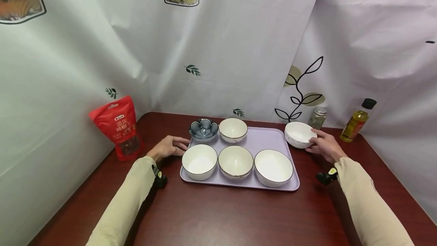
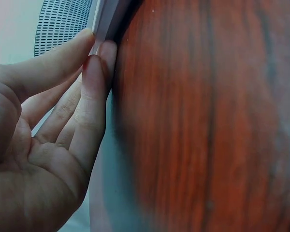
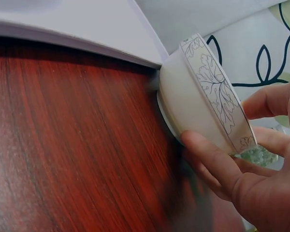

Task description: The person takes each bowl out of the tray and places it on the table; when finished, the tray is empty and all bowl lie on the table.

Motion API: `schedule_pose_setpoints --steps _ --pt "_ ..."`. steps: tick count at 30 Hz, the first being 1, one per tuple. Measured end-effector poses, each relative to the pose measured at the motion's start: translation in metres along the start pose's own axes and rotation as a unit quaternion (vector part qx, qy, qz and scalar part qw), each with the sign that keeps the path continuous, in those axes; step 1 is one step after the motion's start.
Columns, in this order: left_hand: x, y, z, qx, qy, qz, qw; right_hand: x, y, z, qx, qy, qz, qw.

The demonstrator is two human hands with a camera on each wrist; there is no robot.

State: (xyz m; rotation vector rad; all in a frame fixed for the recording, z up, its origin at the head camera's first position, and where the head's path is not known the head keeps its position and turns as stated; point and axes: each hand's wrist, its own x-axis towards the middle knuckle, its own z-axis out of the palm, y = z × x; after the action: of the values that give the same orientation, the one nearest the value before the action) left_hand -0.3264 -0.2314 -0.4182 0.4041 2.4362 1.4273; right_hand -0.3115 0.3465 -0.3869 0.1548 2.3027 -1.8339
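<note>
My right hand (image 1: 326, 146) grips a white bowl (image 1: 297, 134) just off the right edge of a lilac tray (image 1: 264, 136). Thumb and fingers clasp its side, and leaf drawings band the bowl (image 3: 203, 92) in the right wrist view. Whether its foot touches the table is unclear. At the tray's left edge, my left hand (image 1: 170, 147) pinches the rim between thumb and fingertips. On the tray's front row stand a white bowl (image 1: 199, 161), a cream bowl (image 1: 235, 161) and another white bowl (image 1: 273, 167). Behind them are a blue-grey petal-shaped bowl (image 1: 203, 129) and a second cream bowl (image 1: 233, 129).
A red food pouch (image 1: 119, 126) leans at the left wall. Near the back right stand a small glass jar (image 1: 317, 118) and an oil bottle (image 1: 357, 121). Patterned cloth (image 1: 218, 48) hangs behind the dark wooden table (image 1: 232, 215).
</note>
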Motion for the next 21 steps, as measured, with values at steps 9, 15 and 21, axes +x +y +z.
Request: schedule_pose_setpoints --steps 9,15,21 --pt "0.002 0.006 0.0 0.013 0.002 -0.008 0.9999 -0.005 -0.005 -0.003 -0.101 -0.007 -0.004 0.9948" --pt "0.003 0.002 0.003 0.011 0.005 -0.017 0.9998 -0.023 -0.014 0.005 -0.344 0.097 -0.078 0.9308" --pt "0.001 0.0 0.002 0.011 0.012 -0.011 0.9998 -0.048 -0.022 0.032 -0.368 0.11 -0.197 0.9021"
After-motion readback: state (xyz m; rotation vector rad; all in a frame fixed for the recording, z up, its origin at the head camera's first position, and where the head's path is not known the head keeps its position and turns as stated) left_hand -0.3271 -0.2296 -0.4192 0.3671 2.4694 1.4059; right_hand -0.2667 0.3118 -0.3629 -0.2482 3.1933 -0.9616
